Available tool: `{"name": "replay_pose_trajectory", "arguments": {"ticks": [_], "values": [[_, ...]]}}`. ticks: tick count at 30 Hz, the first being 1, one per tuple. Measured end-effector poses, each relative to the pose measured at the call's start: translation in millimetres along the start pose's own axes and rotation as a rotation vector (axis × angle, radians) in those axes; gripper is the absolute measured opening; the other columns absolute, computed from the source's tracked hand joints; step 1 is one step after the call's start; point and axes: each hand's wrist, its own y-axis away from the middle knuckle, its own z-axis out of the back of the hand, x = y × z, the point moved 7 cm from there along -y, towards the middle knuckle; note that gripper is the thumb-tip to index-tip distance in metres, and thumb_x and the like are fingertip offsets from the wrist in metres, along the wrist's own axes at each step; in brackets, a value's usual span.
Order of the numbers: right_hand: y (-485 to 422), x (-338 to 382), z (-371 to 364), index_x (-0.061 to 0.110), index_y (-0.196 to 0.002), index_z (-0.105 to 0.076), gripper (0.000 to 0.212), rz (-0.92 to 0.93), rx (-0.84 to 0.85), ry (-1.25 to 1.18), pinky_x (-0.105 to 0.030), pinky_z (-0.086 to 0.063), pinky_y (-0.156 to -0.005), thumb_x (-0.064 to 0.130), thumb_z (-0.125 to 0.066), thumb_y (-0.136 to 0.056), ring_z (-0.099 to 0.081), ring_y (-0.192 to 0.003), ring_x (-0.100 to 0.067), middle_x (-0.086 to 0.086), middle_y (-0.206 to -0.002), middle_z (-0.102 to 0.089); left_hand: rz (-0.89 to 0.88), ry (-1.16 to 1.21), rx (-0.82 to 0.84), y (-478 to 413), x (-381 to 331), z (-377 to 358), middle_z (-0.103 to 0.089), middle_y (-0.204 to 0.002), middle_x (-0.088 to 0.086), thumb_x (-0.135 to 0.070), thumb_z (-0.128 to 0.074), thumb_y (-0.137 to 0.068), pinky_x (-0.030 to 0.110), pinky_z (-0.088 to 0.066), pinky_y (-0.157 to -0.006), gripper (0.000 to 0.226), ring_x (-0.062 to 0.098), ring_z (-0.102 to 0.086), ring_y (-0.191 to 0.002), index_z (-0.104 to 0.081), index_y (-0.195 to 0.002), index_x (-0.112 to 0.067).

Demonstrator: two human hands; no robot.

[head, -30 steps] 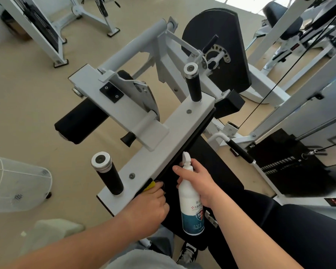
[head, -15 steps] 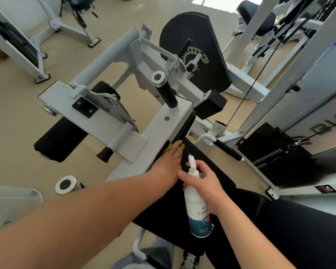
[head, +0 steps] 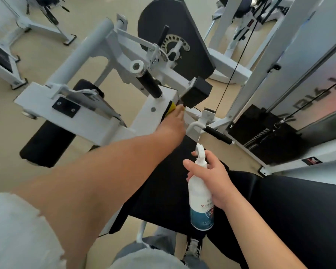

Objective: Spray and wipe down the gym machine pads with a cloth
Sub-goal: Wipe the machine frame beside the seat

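left grip is reaching out toward 12 o'clock, fingers lying straight, not curled, fingertips pressing the yellow cloth against the far edge of the black seat pad. the cloth is sitting right where the pad is meeting the white frame plate, just below the black handle sticking up off that plate. most of the cloth is hiding behind the plate edge and the fingers.

right grip is clamping round the white spray bottle, thumb on the 9 o'clock side, remaining fingers wrapping the 3 o'clock side. the bottle is standing roughly upright, nozzle pointing to 12 o'clock, hanging over the pad's near right part, at 5 o'clock from the left grip and apart from it. can't tell if a finger is pulling the trigger.

black roller pad is sitting at 9 o'clock under the frame. weight stack is showing at 3 o'clock, black cam disc at 12 o'clock.
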Motion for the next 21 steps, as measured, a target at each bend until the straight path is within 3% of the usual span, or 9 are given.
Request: {"name": "replay_pose_trajectory", "arguments": {"ticks": [4, 7, 11, 13, 15, 17, 18, 19, 21], "values": [[12.0, -2.0, -13.1, 0.032, -0.115, -0.072, 0.06, 0.001, 0.021, 0.001, -0.047, -0.064, -0.078, 0.048, -0.099, -0.064, -0.074, -0.081, -0.032, -0.013, -0.088, -0.075, -0.106, 0.04, 0.081, 61.2, -53.3, -34.1, -0.042, -0.162, 0.011, -0.056, -0.058, -0.097, 0.065, 0.009, -0.123, 0.067, 0.043, -0.012, -0.157, -0.05, -0.152, -0.019], [26.9, -4.9, -31.0, 0.028, -0.117, -0.072, 0.055, 0.014, 0.075, 0.029, -0.047, -0.064, -0.077, 0.041, -0.099, -0.071, -0.073, -0.079, -0.032, -0.014, -0.086, -0.074, -0.162, 0.07, 0.135, 122.4, -94.5, -66.5, -0.049, -0.157, 0.01, -0.048, -0.054, -0.101, 0.062, 0.016, -0.12, 0.057, 0.04, -0.022, -0.155, -0.054, -0.148, -0.014], [47.2, -17.2, -58.8, 0.025, -0.12, -0.071, 0.045, 0.001, 0.14, 0.074, -0.045, -0.063, -0.074, 0.031, -0.096, -0.083, -0.071, -0.08, -0.033, -0.016, -0.087, -0.071, -0.207, 0.271, 0.135, 202.3, -137.6, -103.6, -0.072, -0.127, 0.006, -0.036, -0.056, -0.099, 0.059, 0.03, -0.108, 0.035, 0.035, -0.045, -0.14, -0.075, -0.121, -0.016], [59.3, -28.2, -73.4, 0.023, -0.121, -0.07, 0.044, -0.005, 0.164, 0.092, -0.045, -0.063, -0.074, 0.03, -0.094, -0.084, -0.07, -0.079, -0.033, -0.015, -0.086, -0.07, -0.216, 0.424, 0.098, 239.0, -151.8, -111.6, -0.077, -0.109, 0.004, -0.033, -0.054, -0.098, 0.055, 0.019, -0.123, 0.031, 0.032, -0.056, -0.125, -0.08, -0.105, -0.017], [71.9, -41.1, -85.7, 0.024, -0.122, -0.07, 0.044, -0.019, 0.176, 0.102, -0.045, -0.063, -0.073, 0.03, -0.094, -0.085, -0.07, -0.08, -0.033, -0.015, -0.086, -0.071, -0.228, 0.54, 0.072, 272.0, -162.3, -114.0, -0.076, -0.097, 0.005, -0.03, -0.052, -0.096, 0.049, -0.006, -0.129, 0.031, 0.029, -0.06, -0.108, -0.08, -0.092, -0.017], [84.0, -52.4, -94.7, 0.024, -0.122, -0.07, 0.046, -0.032, 0.165, 0.098, -0.044, -0.064, -0.073, 0.031, -0.094, -0.085, -0.071, -0.08, -0.034, -0.015, -0.087, -0.071, -0.262, 0.573, 0.064, 297.2, -167.1, -113.2, -0.073, -0.087, 0.007, -0.027, -0.05, -0.097, 0.044, -0.031, -0.114, 0.033, 0.027, -0.057, -0.086, -0.077, -0.085, -0.013], [88.7, -57.5, -98.3, 0.024, -0.123, -0.07, 0.046, -0.038, 0.155, 0.093, -0.045, -0.064, -0.073, 0.031, -0.094, -0.084, -0.071, -0.081, -0.034, -0.016, -0.087, -0.071, -0.28, 0.593, 0.057, 305.2, -166.4, -110.7, -0.072, -0.085, 0.009, -0.028, -0.049, -0.099, 0.041, -0.038, -0.098, 0.035, 0.026, -0.053, -0.076, -0.074, -0.083, -0.011], [93.3, -61.7, -100.7, 0.025, -0.123, -0.07, 0.047, -0.043, 0.144, 0.084, -0.045, -0.063, -0.073, 0.031, -0.095, -0.084, -0.071, -0.081, -0.034, -0.016, -0.089, -0.071, -0.284, 0.608, 0.033, 307.6, -162.2, -106.3, -0.072, -0.084, 0.009, -0.031, -0.047, -0.101, 0.039, -0.037, -0.084, 0.036, 0.026, -0.051, -0.071, -0.07, -0.081, -0.011], [101.6, -69.6, -106.0, 0.026, -0.123, -0.07, 0.052, -0.036, 0.093, 0.06, -0.045, -0.063, -0.073, 0.034, -0.098, -0.08, -0.072, -0.081, -0.033, -0.017, -0.09, -0.072, -0.282, 0.615, -0.165, 302.5, -142.1, -90.5, -0.071, -0.084, 0.006, -0.04, -0.046, -0.103, 0.04, -0.037, -0.076, 0.038, 0.027, -0.053, -0.071, -0.065, -0.084, -0.014]]}}
